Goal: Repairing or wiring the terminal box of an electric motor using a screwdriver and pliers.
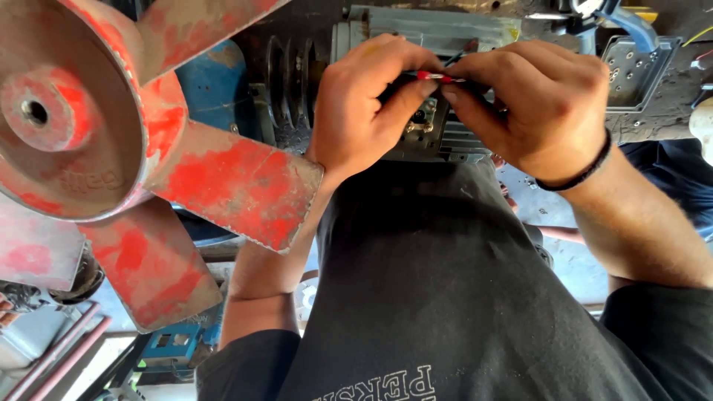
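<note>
Red-handled tool, thin and rod-like, is pinched between both hands at the upper middle of the view, just in front of the grey motor's open terminal area. Its long axis is seen to run nearly level, left to right, with a slight tilt; a dark shaft end points up and to the right, toward the motor's top. Which end is the working tip cannot be told.

By size, the scene is led by the red fan, worn and patchy, whose broad blades fill the left half, with its round hub at the far left. The dark shirt fills the lower middle, and white lettering is printed along its lower edge. The grey motor is set across the top, with a grooved black pulley on its left end and a small yellow label patch at its upper right corner. A grey perforated plate lies to the right.

The left hand is closed narrowly on the tool, thumb and forefinger pressed on the red part. The right hand is closed on the tool's other end, fingertips touching those of the left; a thin black band is worn at its wrist.
</note>
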